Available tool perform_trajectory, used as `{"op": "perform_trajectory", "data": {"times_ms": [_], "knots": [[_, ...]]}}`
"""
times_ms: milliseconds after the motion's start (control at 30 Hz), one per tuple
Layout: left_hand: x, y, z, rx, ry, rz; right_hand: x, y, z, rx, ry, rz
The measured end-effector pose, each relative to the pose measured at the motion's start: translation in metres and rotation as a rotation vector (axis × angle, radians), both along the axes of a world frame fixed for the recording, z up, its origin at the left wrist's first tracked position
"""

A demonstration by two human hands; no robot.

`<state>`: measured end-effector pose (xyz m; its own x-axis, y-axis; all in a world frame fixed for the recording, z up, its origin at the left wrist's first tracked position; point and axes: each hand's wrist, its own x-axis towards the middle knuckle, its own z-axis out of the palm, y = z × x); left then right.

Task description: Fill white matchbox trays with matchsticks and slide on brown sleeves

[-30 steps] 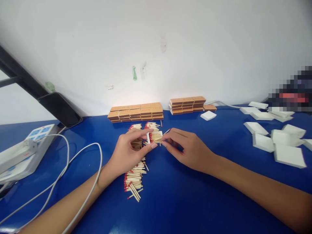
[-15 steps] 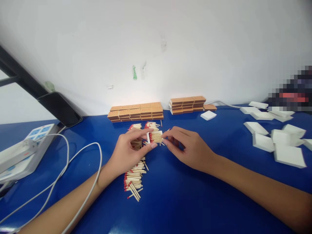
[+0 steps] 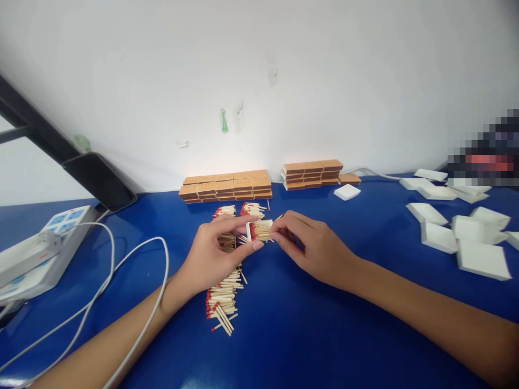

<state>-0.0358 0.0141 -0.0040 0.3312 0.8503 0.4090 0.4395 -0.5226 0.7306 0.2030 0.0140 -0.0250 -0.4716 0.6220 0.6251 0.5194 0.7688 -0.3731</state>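
My left hand (image 3: 217, 246) grips a small white tray (image 3: 248, 231) between thumb and fingers. Red-headed matches (image 3: 261, 230) lie inside it, heads to the left. At the tray's right end, my right hand (image 3: 310, 243) has its thumb and index finger pinched together; a match tip (image 3: 279, 216) shows by its fingers, and its grip is partly hidden. Below and behind my left hand runs a long pile of loose matches (image 3: 225, 294) on the blue table (image 3: 308, 335). More matches (image 3: 252, 209) lie just beyond the tray.
Stacked orange matchboxes (image 3: 225, 186) stand against the wall, with another stack (image 3: 312, 174) to their right. One white tray (image 3: 347, 192) lies nearby; several white trays (image 3: 482, 258) are scattered at right. A power strip (image 3: 60, 227), cables (image 3: 166, 265) and a black phone (image 3: 101, 181) are at left.
The tray and my left fingertips have shifted slightly to the right. My right hand has hardly moved and stays pinched at the tray's end.
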Motion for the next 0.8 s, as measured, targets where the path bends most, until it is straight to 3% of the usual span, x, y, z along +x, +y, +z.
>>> {"op": "perform_trajectory", "data": {"times_ms": [467, 633, 800], "knots": [[0.0027, -0.0021, 0.0008, -0.028, -0.044, -0.030, -0.0022, -0.0051, 0.0016, -0.003, 0.056, 0.026], [0.0011, 0.0002, -0.0022, -0.029, -0.072, 0.062, 0.0004, -0.0047, 0.0023, 0.025, 0.086, -0.058], [-0.0011, 0.0037, -0.0032, 0.059, -0.045, 0.156, 0.0011, 0.0003, -0.0048, -0.031, -0.025, -0.068]]}}
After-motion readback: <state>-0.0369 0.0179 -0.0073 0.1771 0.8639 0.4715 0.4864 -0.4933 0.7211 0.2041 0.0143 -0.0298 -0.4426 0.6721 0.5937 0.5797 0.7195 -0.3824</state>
